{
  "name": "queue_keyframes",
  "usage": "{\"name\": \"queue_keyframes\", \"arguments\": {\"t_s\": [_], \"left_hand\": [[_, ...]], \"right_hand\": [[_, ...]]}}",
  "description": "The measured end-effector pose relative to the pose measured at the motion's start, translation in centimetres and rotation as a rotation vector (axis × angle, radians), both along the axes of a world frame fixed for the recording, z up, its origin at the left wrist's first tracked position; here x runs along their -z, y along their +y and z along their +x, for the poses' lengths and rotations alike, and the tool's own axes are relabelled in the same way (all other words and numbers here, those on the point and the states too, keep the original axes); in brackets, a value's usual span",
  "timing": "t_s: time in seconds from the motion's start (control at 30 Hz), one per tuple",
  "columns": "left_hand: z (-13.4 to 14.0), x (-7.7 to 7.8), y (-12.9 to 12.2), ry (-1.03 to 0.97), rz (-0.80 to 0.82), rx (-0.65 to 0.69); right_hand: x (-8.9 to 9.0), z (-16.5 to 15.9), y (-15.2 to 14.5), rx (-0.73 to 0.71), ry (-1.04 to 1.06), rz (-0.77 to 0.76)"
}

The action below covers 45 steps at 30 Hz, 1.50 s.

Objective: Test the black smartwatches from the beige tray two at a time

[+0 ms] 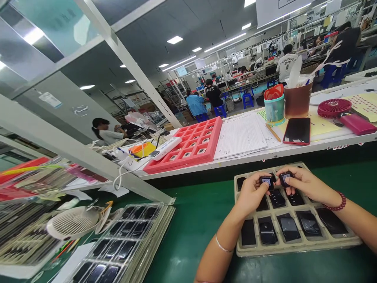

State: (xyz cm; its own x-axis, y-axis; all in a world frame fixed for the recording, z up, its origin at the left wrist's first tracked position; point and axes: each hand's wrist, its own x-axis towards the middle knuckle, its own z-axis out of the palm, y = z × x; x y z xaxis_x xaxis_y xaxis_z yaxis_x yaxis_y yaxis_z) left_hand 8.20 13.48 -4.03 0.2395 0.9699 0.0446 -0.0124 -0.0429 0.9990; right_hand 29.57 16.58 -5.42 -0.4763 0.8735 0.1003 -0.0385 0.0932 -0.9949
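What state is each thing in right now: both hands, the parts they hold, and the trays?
Left hand: fingers closed on a small black part, white label facing up.
Right hand: fingers closed on a second small black part.
Beige tray: flat on the green mat, most pockets filled with dark parts.
Red tray: on the shelf, some pockets filled.
Red phone: lying flat, screen dark.

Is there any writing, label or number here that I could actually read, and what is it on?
Nothing can be read as words.
Small black part in the left hand: a white code label, pattern only.
Part in the right hand: pale label, blurred.
Paper forms on the shelf: printed lines too small.
Tag on the frame: blurred.
Hanging board: unreadable.
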Motion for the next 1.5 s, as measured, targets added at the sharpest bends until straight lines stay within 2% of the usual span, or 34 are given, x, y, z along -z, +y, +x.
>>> {"name": "queue_keyframes", "arguments": {"t_s": [0.43, 0.63, 0.8, 0.97, 1.1, 1.23, 1.5], "left_hand": [[0.1, 0.3, 0.2, -0.004, 0.009, 0.005], [-0.1, 0.9, 0.4, -0.002, 0.015, 0.052], [-0.1, 0.8, 0.4, 0.04, 0.072, -0.013], [-0.1, 0.5, 0.2, 0.084, 0.075, -0.028], [-0.2, 0.7, 0.4, 0.076, 0.032, -0.011], [-0.3, 0.9, 0.5, 0.102, 0.06, -0.043], [-0.3, 0.5, 0.2, 0.094, 0.083, -0.043]], "right_hand": [[0.1, 0.1, 0.1, -0.009, -0.013, 0.004], [0.6, 0.3, 0.3, -0.021, 0.041, 0.016], [1.0, 0.1, 0.1, 0.048, 0.037, 0.084], [0.4, 0.2, 0.1, -0.011, 0.01, 0.035], [0.0, 0.4, 0.2, 0.011, -0.033, 0.052], [0.2, 0.2, 0.1, 0.023, -0.014, 0.079], [1.1, 0.3, 0.2, -0.044, 0.018, 0.065]]}}
